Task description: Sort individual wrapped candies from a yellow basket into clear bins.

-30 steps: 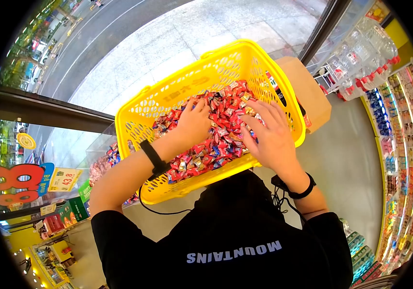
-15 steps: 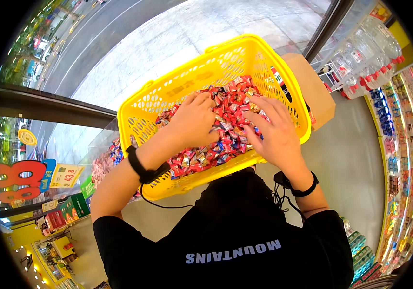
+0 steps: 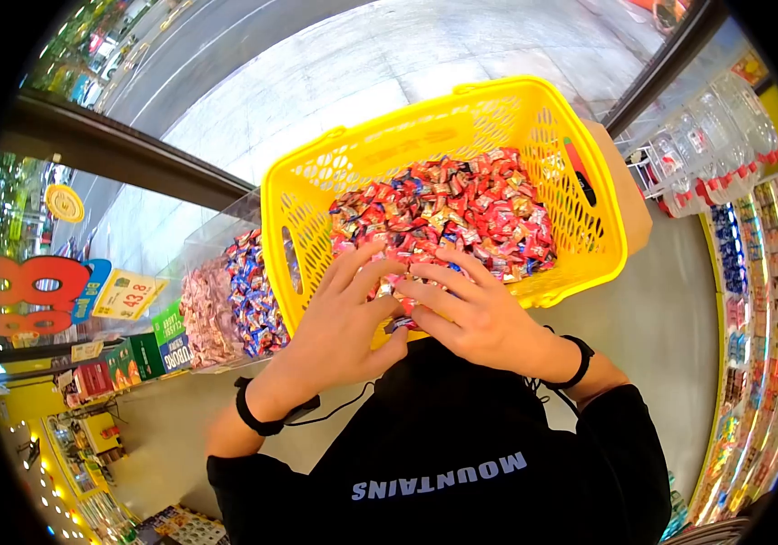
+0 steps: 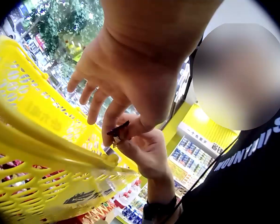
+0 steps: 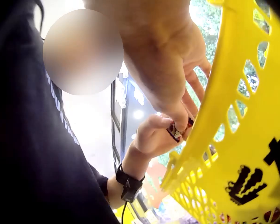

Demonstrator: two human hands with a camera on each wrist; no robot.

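Observation:
A small wrapped candy (image 4: pixel 117 132) with a dark wrapper sits between both hands, over the near rim of the yellow basket (image 3: pixel 593 136). The left hand (image 3: pixel 348 313) pinches it between thumb and index finger, its other fingers spread. From the other side, the right hand (image 3: pixel 471 313) pinches the same candy (image 5: pixel 176 132), its thumb pressed on the wrapper. Inside the basket lies a wide heap of wrapped candies (image 3: pixel 462 204), mostly red, with some blue and gold. The hands cover the heap's near left part in the head view.
Left of the basket stands a clear bin with pink and blue wrapped candies (image 3: pixel 257 295). A cardboard box (image 3: pixel 620 191) is behind its right side, near large bottles (image 3: pixel 711 136). Stocked shelves (image 3: pixel 766 318) line the right; a window frame (image 3: pixel 135 150) crosses behind.
Both hands have drawn back from the candy heap to the basket's near rim and come together, now pinching one candy. The basket appears further right in the head view.

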